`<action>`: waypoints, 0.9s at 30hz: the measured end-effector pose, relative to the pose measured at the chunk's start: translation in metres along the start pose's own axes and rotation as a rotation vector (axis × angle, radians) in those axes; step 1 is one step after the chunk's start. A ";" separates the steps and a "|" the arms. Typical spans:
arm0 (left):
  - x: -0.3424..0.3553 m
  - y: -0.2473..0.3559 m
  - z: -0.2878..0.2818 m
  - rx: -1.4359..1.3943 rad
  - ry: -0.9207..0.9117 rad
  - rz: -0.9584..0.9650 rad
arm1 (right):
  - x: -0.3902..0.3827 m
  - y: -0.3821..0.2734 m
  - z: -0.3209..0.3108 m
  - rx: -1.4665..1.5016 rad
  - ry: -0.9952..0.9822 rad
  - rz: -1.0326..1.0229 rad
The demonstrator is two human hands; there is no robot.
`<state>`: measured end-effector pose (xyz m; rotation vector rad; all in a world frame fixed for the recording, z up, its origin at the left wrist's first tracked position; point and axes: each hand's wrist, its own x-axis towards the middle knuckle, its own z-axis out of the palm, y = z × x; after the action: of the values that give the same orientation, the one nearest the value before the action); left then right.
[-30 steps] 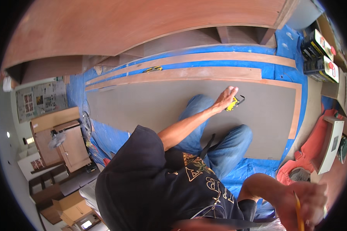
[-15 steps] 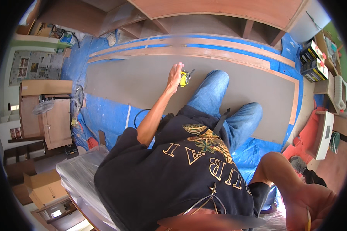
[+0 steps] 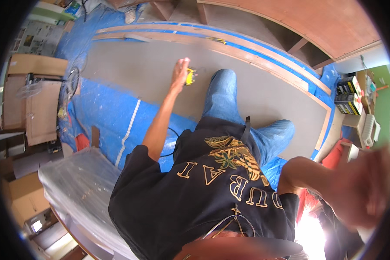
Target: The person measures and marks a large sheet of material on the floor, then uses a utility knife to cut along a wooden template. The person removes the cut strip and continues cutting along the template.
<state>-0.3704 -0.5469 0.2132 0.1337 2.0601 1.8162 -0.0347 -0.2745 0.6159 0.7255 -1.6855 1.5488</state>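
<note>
My left hand (image 3: 180,74) reaches out over a large grey board (image 3: 121,58), its fingers curled round a yellow and black tape measure (image 3: 190,76). The tape measure shows at the right side of the palm, close to the board. My right hand (image 3: 366,190) is raised at the lower right and smeared by motion, so its fingers and anything in them cannot be made out. Both my knees, in blue jeans (image 3: 223,93), are over the board.
Long wooden strips (image 3: 264,58) lie along the board's far edge, with a small yellow thing (image 3: 219,40) among them. Blue sheeting (image 3: 104,104) covers the floor. A wooden cabinet (image 3: 290,21) stands beyond; black containers (image 3: 349,95) are at the right, a plastic-wrapped piece (image 3: 82,182) at the left.
The whole view has shifted and turned. My right hand has moved up and blurred; the pencil seen in it before no longer shows. My left hand stays at the tape measure.
</note>
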 end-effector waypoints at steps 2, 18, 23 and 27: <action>0.036 0.010 -0.018 0.019 0.013 0.003 | 0.010 0.051 0.031 0.037 -0.155 0.216; 0.310 0.152 -0.001 0.481 0.272 0.576 | 0.045 0.273 0.120 1.174 0.397 0.283; 0.412 0.197 0.009 0.871 0.345 0.641 | -0.060 0.434 0.033 0.004 0.075 0.843; 0.480 0.183 0.019 1.291 0.368 0.500 | -0.205 0.553 -0.021 -0.493 0.022 1.251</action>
<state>-0.8385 -0.3462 0.2817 0.7349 3.3506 0.3712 -0.3571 -0.2016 0.1269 -0.7750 -2.5319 1.6694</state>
